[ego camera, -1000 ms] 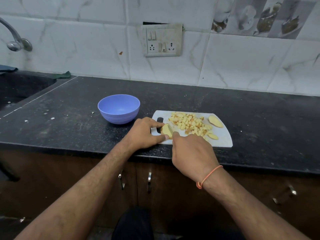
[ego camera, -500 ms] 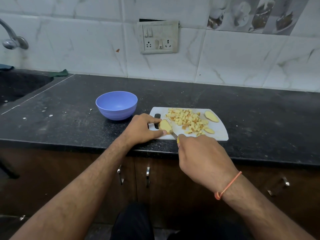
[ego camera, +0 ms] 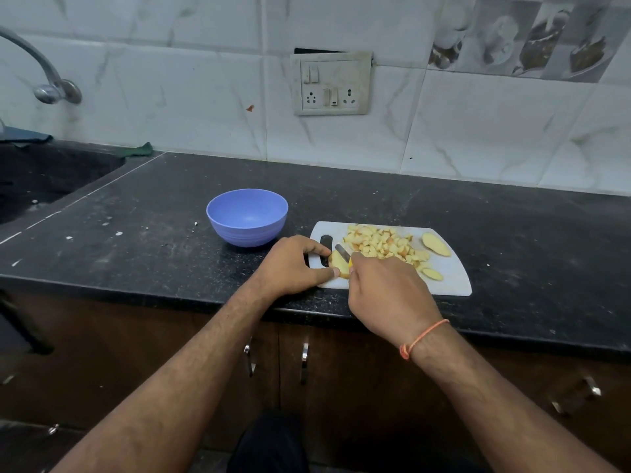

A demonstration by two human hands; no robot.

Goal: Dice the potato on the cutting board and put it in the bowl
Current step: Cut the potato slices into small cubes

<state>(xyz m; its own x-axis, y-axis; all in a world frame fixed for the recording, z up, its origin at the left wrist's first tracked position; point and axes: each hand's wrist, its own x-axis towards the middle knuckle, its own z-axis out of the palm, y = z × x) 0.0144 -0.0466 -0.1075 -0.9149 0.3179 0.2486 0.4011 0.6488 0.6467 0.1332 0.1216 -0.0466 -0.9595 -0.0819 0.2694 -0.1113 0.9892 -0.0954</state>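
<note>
Two hands work at one white cutting board (ego camera: 447,278) on the dark surface (ego camera: 512,240). Left to right: blue bowl (ego camera: 247,216), holding nothing, just beside the board; left hand (ego camera: 293,264), fingers curled around a potato piece (ego camera: 338,262) at the board's left end; knife (ego camera: 342,252), blade resting on that piece; right hand (ego camera: 386,288), grip clamped on the knife's yellow handle; diced heap (ego camera: 382,245) at mid-board; two uncut slices (ego camera: 435,244) near the right edge. Handling, as judged: potato firm, wet and slippery on cut faces; best pinned flat-side down by its sides, fingertips tucked clear of the blade.
</note>
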